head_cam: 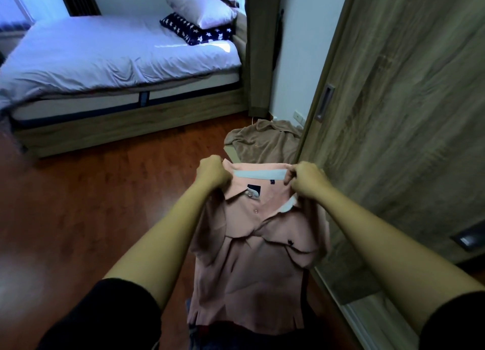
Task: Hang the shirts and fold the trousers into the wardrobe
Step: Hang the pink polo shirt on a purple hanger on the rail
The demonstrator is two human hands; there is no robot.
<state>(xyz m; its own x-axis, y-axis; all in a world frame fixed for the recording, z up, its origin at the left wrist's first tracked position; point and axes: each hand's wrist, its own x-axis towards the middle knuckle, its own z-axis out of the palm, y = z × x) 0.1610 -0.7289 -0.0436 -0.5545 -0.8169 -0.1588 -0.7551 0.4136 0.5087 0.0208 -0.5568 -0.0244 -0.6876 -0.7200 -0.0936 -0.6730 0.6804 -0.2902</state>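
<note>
Fingertips: on the left hand (pixel 212 175) and right hand (pixel 305 180), buried in the collar of the pink shirt (pixel 252 271).
Chest emblem (pixel 290 242): too small to make out.
Brown garment (pixel 265 142): right side hidden behind the wardrobe door (pixel 406 113), near edge behind the shirt.
Door: cut off by the top and right edges.
Bed (pixel 105 55): cut off at the left edge.

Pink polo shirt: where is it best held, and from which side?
By the shoulders at both ends of the collar, from above, as the left hand and right hand pinch it now. The pink polo shirt then hangs flat with its neck spread open.
</note>
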